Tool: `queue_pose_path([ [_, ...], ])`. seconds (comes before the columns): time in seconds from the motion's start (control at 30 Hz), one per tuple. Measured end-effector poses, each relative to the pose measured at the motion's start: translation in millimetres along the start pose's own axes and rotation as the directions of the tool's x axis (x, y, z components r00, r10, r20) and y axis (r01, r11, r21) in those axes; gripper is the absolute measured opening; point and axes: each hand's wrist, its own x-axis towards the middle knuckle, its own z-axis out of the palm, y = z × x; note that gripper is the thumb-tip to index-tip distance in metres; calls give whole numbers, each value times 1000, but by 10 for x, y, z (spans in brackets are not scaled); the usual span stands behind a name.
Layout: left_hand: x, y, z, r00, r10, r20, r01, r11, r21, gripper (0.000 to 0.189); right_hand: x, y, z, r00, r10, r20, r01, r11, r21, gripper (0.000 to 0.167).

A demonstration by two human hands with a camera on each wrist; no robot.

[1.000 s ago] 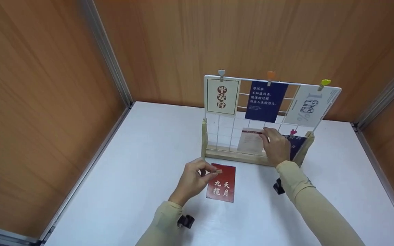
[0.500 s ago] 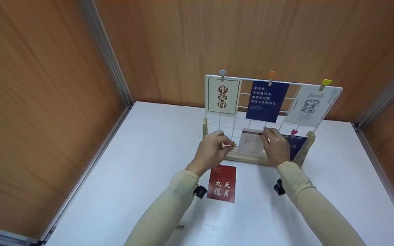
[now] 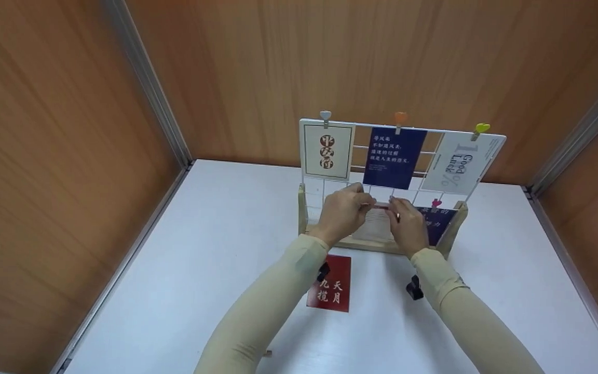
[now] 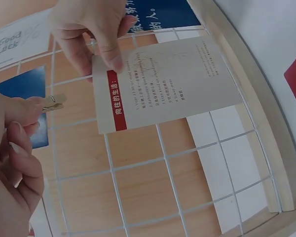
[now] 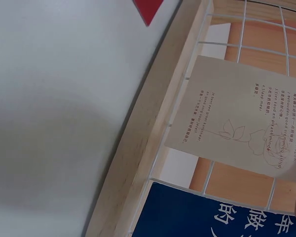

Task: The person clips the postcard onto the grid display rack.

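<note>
My left hand [image 3: 341,214] pinches a small wooden clothespin [image 4: 54,102] between thumb and finger, just off the top edge of a cream printed card [image 4: 167,86]. That card, with a red strip near its top, lies against the lower middle of a white wire grid rack [image 4: 166,157]. My right hand [image 3: 409,224] grips the card by its upper right corner, thumb on the front. In the head view both hands hide part of the card. A red card [image 3: 339,291] lies on the table, partly covered by my left wrist.
Heart-topped clips hold a cream card [image 3: 313,169], a navy card [image 3: 395,174] and a white card [image 3: 442,179] along the grid's top. Another navy card [image 3: 438,223] hangs lower right. A wooden base [image 5: 138,123] supports the rack. A small wooden piece [image 3: 268,353] lies near my left forearm.
My left hand has moved up and right from above the red card to the top of the cream card, carrying the clothespin. My right hand keeps holding the card. The head view has shifted slightly.
</note>
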Motion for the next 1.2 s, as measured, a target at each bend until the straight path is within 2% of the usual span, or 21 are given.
queue_pose_path([
  [0.07, 56, 6, 45, 1000, 25, 17, -26, 999, 33, 9, -1, 2, 0, 1000, -5, -4, 5, 1000, 6, 27],
  [0.23, 189, 21, 140, 992, 49, 113, -65, 988, 139, 13, -1, 8, 5, 999, -37, -12, 38, 999, 21, 26],
  [0.37, 258, 45, 185, 979, 57, 196, -106, 963, 250, 15, 3, 5, 8, 999, -48, -10, 48, 998, 36, 24],
  [0.53, 313, 87, 233, 963, 60, 262, -146, 935, 323, 18, 2, 13, 5, 998, -54, -14, 55, 998, 32, 24],
  [0.73, 379, 117, 293, 962, 61, 265, -158, 918, 364, 18, 10, 17, -8, 997, -68, -27, 68, 997, 20, 25],
  [0.93, 405, 121, 354, 962, 63, 266, -168, 903, 396, 18, -4, 12, -11, 999, -48, -26, 49, 998, 26, 27],
  [1.2, 378, 112, 397, 976, 86, 200, -170, 873, 458, 15, -1, 6, 6, 998, -57, -40, 58, 998, 12, 23],
])
